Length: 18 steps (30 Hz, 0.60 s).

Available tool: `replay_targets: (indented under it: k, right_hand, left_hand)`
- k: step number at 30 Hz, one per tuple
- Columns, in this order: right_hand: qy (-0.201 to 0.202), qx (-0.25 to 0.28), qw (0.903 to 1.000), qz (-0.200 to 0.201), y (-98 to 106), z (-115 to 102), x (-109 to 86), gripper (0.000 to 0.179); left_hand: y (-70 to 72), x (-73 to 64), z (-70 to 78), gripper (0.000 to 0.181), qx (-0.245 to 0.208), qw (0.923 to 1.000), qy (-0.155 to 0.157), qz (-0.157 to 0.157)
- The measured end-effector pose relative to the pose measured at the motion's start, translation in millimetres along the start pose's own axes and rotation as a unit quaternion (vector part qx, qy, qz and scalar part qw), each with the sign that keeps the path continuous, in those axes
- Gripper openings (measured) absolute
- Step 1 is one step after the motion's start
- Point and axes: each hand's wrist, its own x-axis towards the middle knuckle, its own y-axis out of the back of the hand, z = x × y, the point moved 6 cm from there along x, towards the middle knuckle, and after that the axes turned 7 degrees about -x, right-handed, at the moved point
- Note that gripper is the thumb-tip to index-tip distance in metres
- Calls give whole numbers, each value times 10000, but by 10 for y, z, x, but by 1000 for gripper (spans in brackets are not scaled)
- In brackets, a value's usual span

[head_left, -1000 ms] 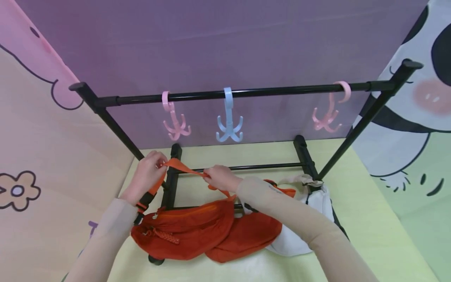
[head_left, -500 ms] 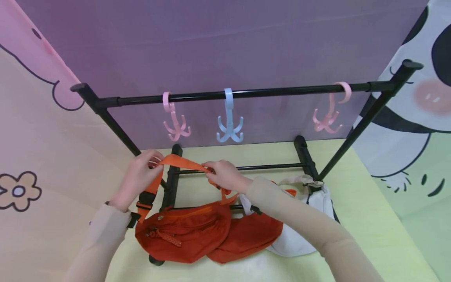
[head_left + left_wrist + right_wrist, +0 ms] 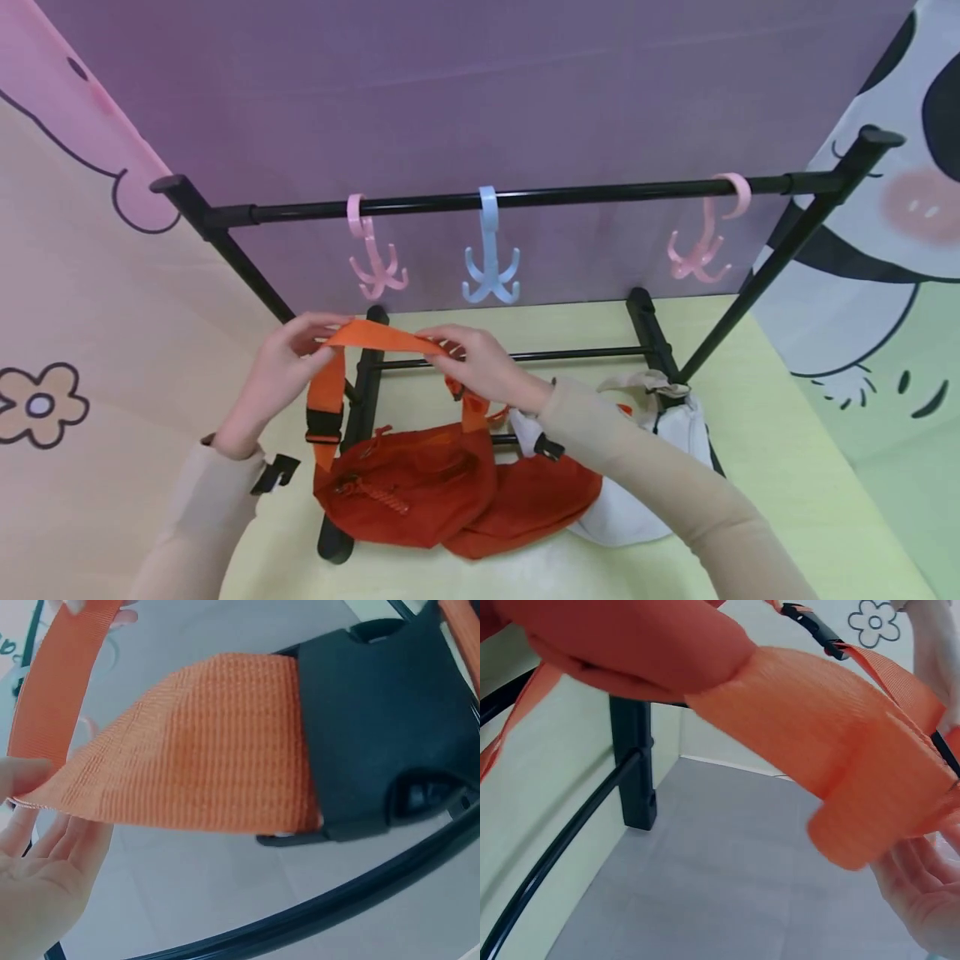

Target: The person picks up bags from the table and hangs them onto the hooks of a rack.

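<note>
An orange-red waist bag (image 3: 405,492) lies at the foot of a black rack in the head view, its orange strap (image 3: 378,336) lifted in an arch. My left hand (image 3: 277,371) pinches the strap's left bend between thumb and fingers, above a black buckle (image 3: 324,423). The right hand (image 3: 480,367) pinches the strap at the arch's right end. Up close in the left wrist view, the webbing (image 3: 202,750) runs from the fingers to the buckle (image 3: 375,735). In the right wrist view a strap fold (image 3: 885,795) hangs near the fingers of a hand (image 3: 930,900).
Pink hook (image 3: 378,262), blue hook (image 3: 491,258) and another pink hook (image 3: 697,250) hang from the rack's top bar (image 3: 600,195). A second red bag (image 3: 525,504) and a white bag (image 3: 622,517) lie to the right, partly behind my right forearm.
Both hands have risen slightly, and the strap between them has turned flatter and wider to view. The waist bag's left end has shifted right, with the buckle now hanging upright.
</note>
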Motion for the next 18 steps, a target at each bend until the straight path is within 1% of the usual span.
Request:
replay_targets:
  k: [3, 7, 11, 13, 16, 18]
  right_hand:
    - [198, 94, 9995, 248, 61, -71, -9, 31]
    - [428, 90, 9974, 579, 155, -154, -7, 31]
    - [681, 76, 9935, 908, 245, -244, 4, 29]
    - [768, 65, 9917, 1031, 276, -284, 17, 28]
    - [873, -5, 9890, 1197, 309, -343, 46, 26]
    - [873, -105, 9876, 1300, 330, -375, 69, 25]
  left_hand:
    - [26, -14, 42, 30, -353, 9994, 22, -37]
    - [56, -20, 130, 30, -614, 9981, -45, -14]
    - [86, -17, 237, 29, -461, 9986, -220, 159]
    - [93, -15, 288, 29, -286, 9987, -328, 263]
    - [96, -4, 367, 30, 32, 9972, -592, 452]
    - [94, 5, 420, 30, 237, 9947, -806, 586]
